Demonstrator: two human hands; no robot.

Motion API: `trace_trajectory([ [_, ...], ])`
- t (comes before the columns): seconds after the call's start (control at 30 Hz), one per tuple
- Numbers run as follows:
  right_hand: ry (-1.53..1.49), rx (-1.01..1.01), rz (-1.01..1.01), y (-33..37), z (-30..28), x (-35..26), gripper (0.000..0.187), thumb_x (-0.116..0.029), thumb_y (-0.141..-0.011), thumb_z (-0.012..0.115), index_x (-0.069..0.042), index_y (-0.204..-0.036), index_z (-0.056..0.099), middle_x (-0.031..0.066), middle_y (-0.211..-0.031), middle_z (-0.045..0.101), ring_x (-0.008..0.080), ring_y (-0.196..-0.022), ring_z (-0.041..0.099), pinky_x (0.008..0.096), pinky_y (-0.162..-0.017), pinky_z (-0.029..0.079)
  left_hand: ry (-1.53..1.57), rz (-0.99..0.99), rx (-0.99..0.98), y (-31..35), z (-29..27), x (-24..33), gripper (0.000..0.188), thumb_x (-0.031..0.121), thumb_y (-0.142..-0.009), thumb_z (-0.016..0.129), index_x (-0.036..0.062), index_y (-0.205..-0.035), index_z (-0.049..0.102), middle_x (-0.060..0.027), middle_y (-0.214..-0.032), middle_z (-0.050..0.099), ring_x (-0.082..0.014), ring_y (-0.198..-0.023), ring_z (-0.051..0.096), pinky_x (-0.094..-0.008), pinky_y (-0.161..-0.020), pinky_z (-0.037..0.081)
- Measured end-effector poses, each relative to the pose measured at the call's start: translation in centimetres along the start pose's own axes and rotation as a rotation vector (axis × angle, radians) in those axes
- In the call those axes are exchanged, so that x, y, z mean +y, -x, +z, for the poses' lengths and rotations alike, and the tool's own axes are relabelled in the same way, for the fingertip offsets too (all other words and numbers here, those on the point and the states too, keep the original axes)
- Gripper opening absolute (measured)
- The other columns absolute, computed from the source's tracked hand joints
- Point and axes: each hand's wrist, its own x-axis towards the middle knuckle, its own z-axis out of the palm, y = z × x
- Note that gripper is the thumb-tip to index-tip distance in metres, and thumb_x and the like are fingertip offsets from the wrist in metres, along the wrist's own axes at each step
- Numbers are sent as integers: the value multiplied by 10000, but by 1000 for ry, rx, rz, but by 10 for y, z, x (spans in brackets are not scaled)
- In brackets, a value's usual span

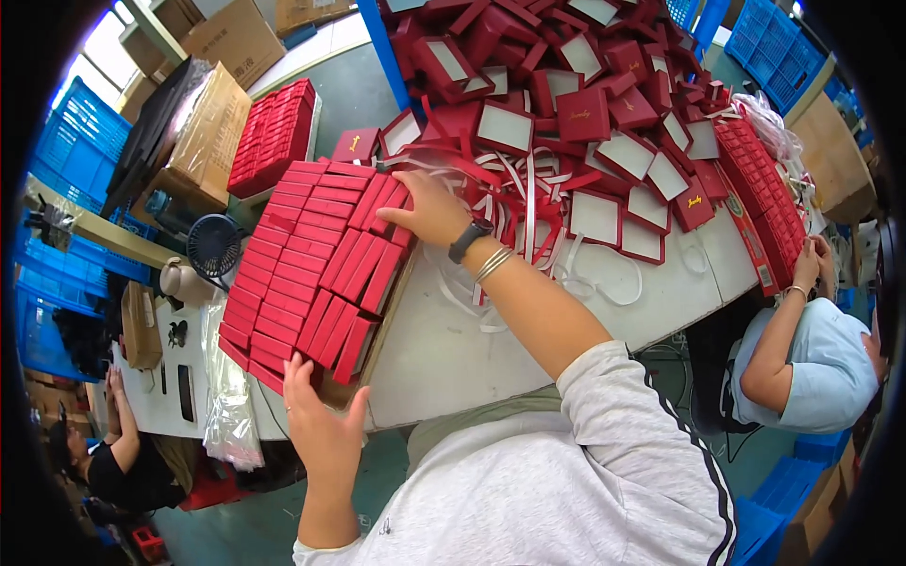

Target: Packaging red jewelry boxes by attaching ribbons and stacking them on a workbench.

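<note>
A large block of slim red boxes (302, 255) stands in tight rows on the table in front of me, in a cardboard tray whose edge (385, 325) shows along the right side. My right hand (432, 209), with a dark watch and bangles at the wrist, rests at the block's far right corner, thumb and fingers apart on the box tops. At the near end, my left hand (323, 429) is open, its fingertips beside the lowest boxes. Some of its fingers overlap the block's edge, so I cannot tell whether they touch.
Loose dark red gift boxes (585, 113) pile up at the back right, with white and red ribbons (528, 217) before them. A second red stack (274, 137), a carton (203, 137) and a small fan (214, 247) stand left. Co-workers sit at right (802, 363) and left (132, 472).
</note>
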Motion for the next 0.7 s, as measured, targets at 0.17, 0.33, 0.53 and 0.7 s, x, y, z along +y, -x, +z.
trace_trajectory([
  [0.17, 128, 99, 36, -1, 12, -12, 554, -333, -776, 646, 24, -1176, 508, 201, -1146, 554, 348, -1075, 513, 414, -923, 409, -177, 341, 78, -63, 34, 32, 605, 307, -847, 627, -8, -1319, 416, -242, -1362, 404, -411, -1304, 319, -496, -1063, 260],
  [0.33, 286, 480, -43, 3, 32, -15, 344, -234, -771, 588, -8, -1022, 520, 142, -936, 551, 324, -861, 539, 445, -773, 440, -132, 339, -20, -89, 69, 22, 454, 263, -946, 466, 18, -1327, 434, -243, -1384, 383, -416, -1305, 319, -480, -1068, 260],
  [0.53, 288, 656, -235, 8, 4, -56, 350, -314, -774, 650, -46, -951, 513, 143, -873, 612, 308, -859, 594, 449, -715, 437, -90, 289, 7, -80, 68, 22, 419, 226, -956, 439, 33, -1327, 448, -228, -1391, 384, -390, -1290, 358, -459, -1064, 274],
  [0.7, 25, -484, -746, 72, -147, -199, 270, -288, -686, 625, -29, -620, 588, 125, -524, 561, 290, -519, 608, 400, -503, 458, -117, 79, -128, -85, 71, 24, 432, 270, -980, 382, 76, -1364, 414, -191, -1423, 356, -370, -1332, 301, -443, -1087, 242],
])
